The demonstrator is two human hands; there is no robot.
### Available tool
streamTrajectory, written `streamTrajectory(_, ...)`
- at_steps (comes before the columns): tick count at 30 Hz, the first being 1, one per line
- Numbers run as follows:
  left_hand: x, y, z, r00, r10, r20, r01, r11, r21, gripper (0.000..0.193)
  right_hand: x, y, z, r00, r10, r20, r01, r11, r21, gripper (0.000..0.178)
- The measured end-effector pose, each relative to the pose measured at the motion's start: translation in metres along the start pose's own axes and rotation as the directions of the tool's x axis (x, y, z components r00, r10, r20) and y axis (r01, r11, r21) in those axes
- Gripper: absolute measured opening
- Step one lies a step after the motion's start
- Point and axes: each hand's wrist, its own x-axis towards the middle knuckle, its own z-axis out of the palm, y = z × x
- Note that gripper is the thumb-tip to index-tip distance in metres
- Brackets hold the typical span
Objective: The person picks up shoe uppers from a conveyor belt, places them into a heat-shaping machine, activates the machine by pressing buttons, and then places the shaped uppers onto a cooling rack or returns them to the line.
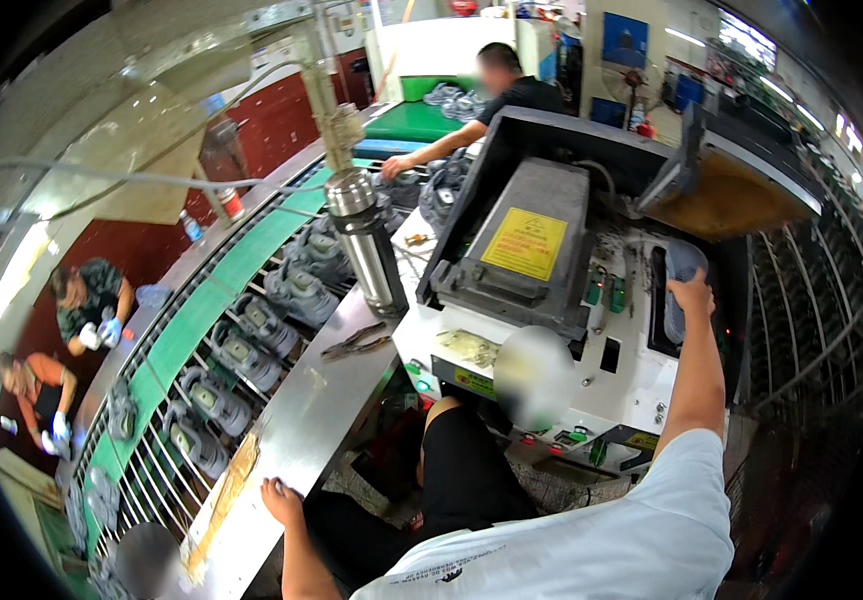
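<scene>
My right hand [691, 293] is closed on a grey shoe [684, 258], which lies lengthwise in a recess on the right side of the white machine [611, 395]. The shoe's rounded end shows beyond my fingers; part of it is hidden by the hand. My left hand [282, 500] rests on the edge of the steel bench [323, 425], its fingers loosely bent and nothing visible in them. Beside the recess, the machine's dark cover [731, 195] stands raised. A dark grey housing with a yellow label [524, 243] takes up the machine's middle.
A steel thermos [366, 245] stands on the bench, near dark pliers-like tools [354, 342] and a tape strip [226, 500]. Beyond runs a roller conveyor with a green belt [176, 350] and several grey shoes [219, 400]. A co-worker [521, 95] reaches over its far end; two people sit at left.
</scene>
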Motion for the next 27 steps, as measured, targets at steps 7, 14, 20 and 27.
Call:
streamTrajectory(7, -0.011, 0.007, 0.0, 1.0, -0.028, 0.014, 0.027, 1.0, 0.005, 0.035, -0.036, 0.074, 0.033, 0.818, -0.016, -0.575, 0.257, 0.904, 0.341, 0.094)
streamTrajectory(14, -0.054, 0.103, -0.02, 0.975, -0.144, 0.169, 0.196, 0.915, -0.352, 0.037, -0.085, 0.181, 0.087, 0.788, 0.025, -0.615, 0.559, 0.391, 0.731, 0.083)
streamTrajectory(20, -0.109, 0.216, -0.051, 0.625, 0.514, 0.587, 0.421, 0.412, -0.808, 0.058, -0.223, 0.121, 0.118, 0.902, -0.432, -0.024, -0.091, -0.244, 0.965, 0.062)
streamTrajectory(27, -0.059, 0.207, -0.15, 0.732, 0.494, 0.47, 0.619, -0.192, -0.762, 0.089, -0.478, -0.062, 0.105, -0.179, -0.972, 0.154, -0.551, 0.229, 0.803, 0.076)
